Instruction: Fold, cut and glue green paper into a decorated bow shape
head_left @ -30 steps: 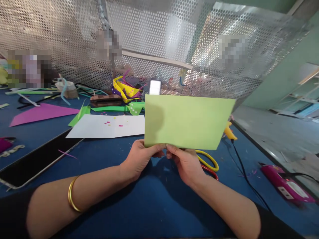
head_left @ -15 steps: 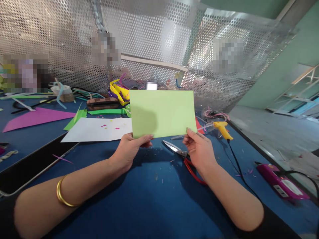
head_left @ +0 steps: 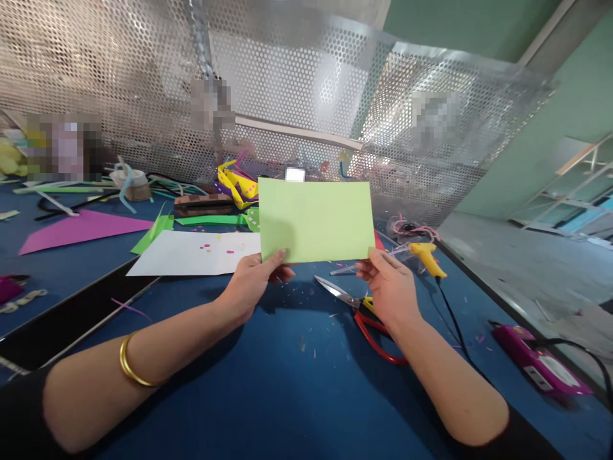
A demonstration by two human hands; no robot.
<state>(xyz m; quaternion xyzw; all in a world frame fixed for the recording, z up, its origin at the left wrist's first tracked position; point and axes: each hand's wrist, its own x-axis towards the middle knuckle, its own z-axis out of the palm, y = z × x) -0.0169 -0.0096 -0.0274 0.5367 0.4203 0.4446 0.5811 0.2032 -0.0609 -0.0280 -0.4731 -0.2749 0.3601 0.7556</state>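
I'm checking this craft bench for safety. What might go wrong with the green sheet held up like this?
The open red-handled scissors lie just under the right hand; lowering it might meet the blades. The yellow glue gun sits close by, cord trailing. Left hand and right pinch only the light green paper sheet's bottom corners, so it may bend.

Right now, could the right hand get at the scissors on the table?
Probably yes. The scissors lie open on the blue table just below the right hand, nothing over them; but that hand pinches the green paper and must let go first.

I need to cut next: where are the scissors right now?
In the head view, the scissors lie on the blue table right of centre, just under the right hand, left of the yellow glue gun.
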